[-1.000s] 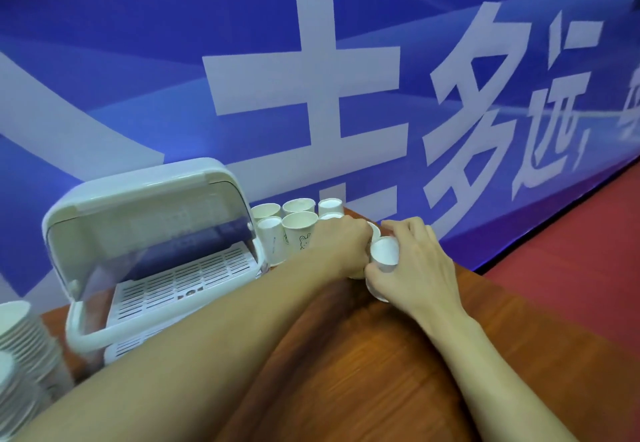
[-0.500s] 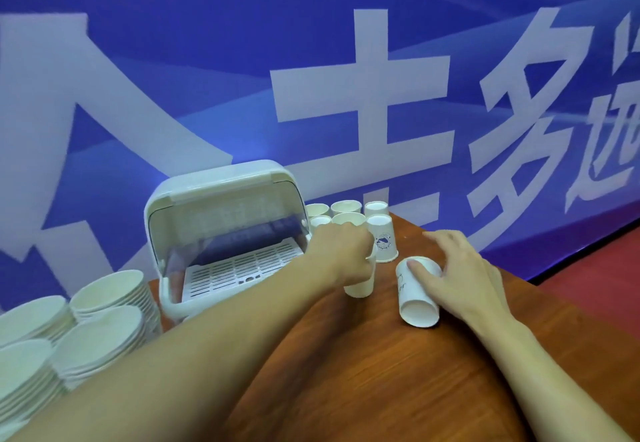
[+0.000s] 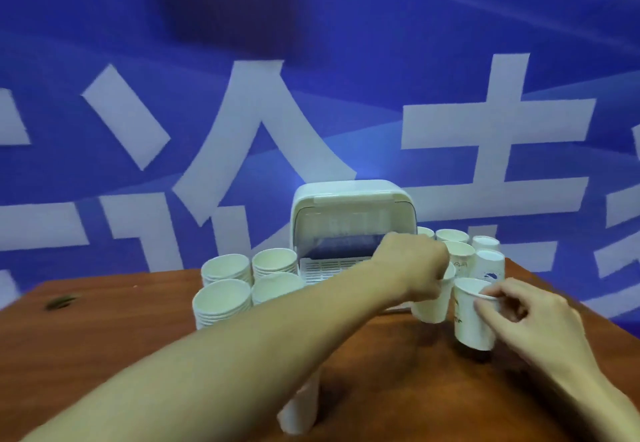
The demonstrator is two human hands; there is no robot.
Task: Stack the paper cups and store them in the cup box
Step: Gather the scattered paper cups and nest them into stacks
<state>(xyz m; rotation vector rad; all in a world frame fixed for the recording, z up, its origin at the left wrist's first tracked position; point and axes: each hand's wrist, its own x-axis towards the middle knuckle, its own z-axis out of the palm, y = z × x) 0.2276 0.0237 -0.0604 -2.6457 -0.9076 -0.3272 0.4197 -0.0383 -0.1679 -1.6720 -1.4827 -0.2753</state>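
— Access to the cup box (image 3: 353, 199)?
— Front opening faces the person; the left hand (image 3: 415, 268) and forearm cross it. Bowl stacks (image 3: 221, 299) flank its left, loose cups (image 3: 457, 254) its right.
— Free room?
— Open table (image 3: 104, 337), near left.

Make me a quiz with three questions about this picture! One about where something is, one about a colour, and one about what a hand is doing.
1. Where are the four stacks of paper bowls?
A. left of the cup box
B. inside it
C. under the table

2. What colour is the table?
A. green
B. brown
C. white

3. What is the right hand doing?
A. lying flat
B. holding a paper cup by its rim
C. waving

Answers:
1 A, the stacks stand on the table beside the box's left side.
2 B, its top is reddish-brown wood.
3 B, it grips the rim of an upright cup.
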